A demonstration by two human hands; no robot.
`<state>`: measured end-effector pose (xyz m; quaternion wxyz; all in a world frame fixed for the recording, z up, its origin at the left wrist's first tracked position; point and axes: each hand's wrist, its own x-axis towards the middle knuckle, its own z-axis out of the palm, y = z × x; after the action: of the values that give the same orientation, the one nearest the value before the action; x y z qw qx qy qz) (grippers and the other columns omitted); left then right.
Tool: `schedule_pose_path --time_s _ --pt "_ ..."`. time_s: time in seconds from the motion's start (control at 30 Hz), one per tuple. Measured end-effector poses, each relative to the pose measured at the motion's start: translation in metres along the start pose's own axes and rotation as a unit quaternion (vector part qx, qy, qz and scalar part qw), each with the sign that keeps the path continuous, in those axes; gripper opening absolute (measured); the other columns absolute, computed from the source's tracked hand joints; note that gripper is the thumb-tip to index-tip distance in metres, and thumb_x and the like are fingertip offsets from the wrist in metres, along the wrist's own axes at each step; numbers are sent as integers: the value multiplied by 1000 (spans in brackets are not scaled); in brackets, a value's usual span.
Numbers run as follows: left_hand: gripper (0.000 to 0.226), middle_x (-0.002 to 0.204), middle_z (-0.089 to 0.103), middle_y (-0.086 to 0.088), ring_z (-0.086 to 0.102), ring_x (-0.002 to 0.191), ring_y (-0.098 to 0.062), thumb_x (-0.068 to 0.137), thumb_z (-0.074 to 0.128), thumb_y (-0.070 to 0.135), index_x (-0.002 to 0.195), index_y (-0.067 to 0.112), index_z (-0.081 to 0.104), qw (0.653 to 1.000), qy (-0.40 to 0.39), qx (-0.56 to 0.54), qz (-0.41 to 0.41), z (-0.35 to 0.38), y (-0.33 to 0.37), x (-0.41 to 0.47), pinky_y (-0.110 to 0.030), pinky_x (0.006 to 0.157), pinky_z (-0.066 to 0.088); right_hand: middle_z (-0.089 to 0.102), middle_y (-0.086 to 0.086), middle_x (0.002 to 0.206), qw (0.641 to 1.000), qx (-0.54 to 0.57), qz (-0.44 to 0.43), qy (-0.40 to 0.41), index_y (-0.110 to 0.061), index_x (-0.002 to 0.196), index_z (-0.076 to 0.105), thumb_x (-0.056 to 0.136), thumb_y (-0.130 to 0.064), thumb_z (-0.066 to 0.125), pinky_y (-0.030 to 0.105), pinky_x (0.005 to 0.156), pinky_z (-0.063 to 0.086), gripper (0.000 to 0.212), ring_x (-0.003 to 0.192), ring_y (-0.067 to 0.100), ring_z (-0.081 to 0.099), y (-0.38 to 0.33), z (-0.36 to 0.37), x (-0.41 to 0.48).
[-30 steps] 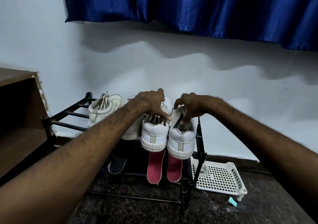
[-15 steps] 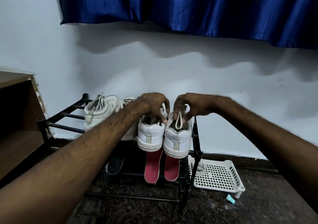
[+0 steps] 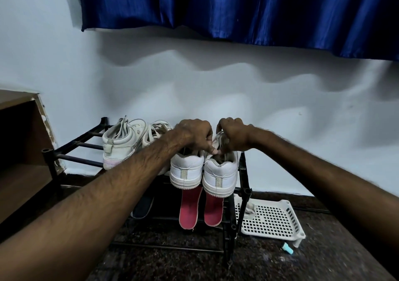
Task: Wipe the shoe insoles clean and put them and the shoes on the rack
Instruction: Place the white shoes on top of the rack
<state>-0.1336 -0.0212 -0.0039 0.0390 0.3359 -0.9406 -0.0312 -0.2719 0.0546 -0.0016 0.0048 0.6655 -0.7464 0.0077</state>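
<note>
Two white sneakers stand heel-out on the top tier of the black rack: the left one and the right one. My left hand curls over the top of the left sneaker, its fingertips at the right sneaker's tongue. My right hand pinches the tongue or laces of the right sneaker. Two pink insoles lie side by side on the lower tier beneath them. Another pair of white sneakers sits on the top tier further left.
A white perforated plastic tray lies on the dark floor right of the rack, with a small blue item in front of it. A wooden cabinet stands at the left. A dark insole shows on the lower tier. Blue curtain hangs above.
My hands have drawn closer together over the right sneaker's opening. The tongue or loop that my right hand held up now sits lower, inside the shoe. The view has shifted slightly.
</note>
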Motion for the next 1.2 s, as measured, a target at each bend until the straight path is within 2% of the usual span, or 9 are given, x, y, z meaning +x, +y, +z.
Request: schedule_pose_path --time_s 0.2,0.3,0.4,0.5,0.7,0.8,0.9,1.1,1.2 --pt "44 70 58 11 60 79 -17 68 74 66 78 24 64 999 19 26 -3 -3 5 0 -28 68 41 40 5 137 991 77 0 -111 -22 145 26 71 -34 86 38 101 43 96 127 25 42 0 -22 -10" --pt "39 76 62 10 59 80 -15 68 77 61 80 26 65 1000 7 -13 -1 -13 -5 -2 -28 68 41 51 -3 130 984 161 -32 -71 -26 131 53 76 -37 81 37 96 50 63 116 18 51 13 -39 -14" --pt "34 79 60 9 59 85 -18 74 79 49 94 25 67 997 28 -71 -1 -24 -27 -9 -28 72 40 73 -1 95 978 190 -65 65 -22 91 74 79 -32 80 32 78 55 17 79 10 63 23 -43 -13" --pt "41 90 64 4 59 90 -19 74 80 46 105 24 65 994 59 -90 -23 -24 -46 -16 -29 75 42 73 -1 74 984 150 -79 49 -17 79 75 76 -22 82 37 65 58 10 52 3 58 17 -32 -13" --pt "62 104 62 3 57 101 -20 66 78 63 111 26 57 995 17 12 -96 -3 -56 -21 -32 82 42 68 0 93 997 -24 -57 54 -26 79 66 79 -24 74 28 64 47 8 82 22 64 -9 -18 -11" --pt "56 115 64 1 59 109 -23 72 74 61 110 25 57 992 48 64 -100 1 -51 -19 -31 80 39 61 5 107 998 -18 -7 54 -19 105 59 84 -34 70 30 67 42 28 92 28 61 -9 -17 -15" --pt "43 116 64 -6 61 107 -29 80 69 45 112 18 58 989 76 75 -99 3 -41 -15 -34 84 45 56 11 114 999 -31 29 26 -11 118 47 84 -34 69 31 68 41 46 90 29 55 -9 -9 -19" --pt "29 111 63 -14 59 103 -34 83 61 25 109 11 59 978 150 8 -141 14 -43 -11 -34 79 45 55 14 111 997 -3 30 68 -8 112 43 82 -15 69 33 66 36 40 93 32 54 -13 4 -9" --pt "32 116 63 -15 59 108 -35 83 65 24 112 10 59 982 112 7 -154 10 -40 -9 -36 82 46 52 10 102 998 25 32 46 -6 113 46 79 -20 77 31 63 37 49 84 28 52 -14 -1 -9"
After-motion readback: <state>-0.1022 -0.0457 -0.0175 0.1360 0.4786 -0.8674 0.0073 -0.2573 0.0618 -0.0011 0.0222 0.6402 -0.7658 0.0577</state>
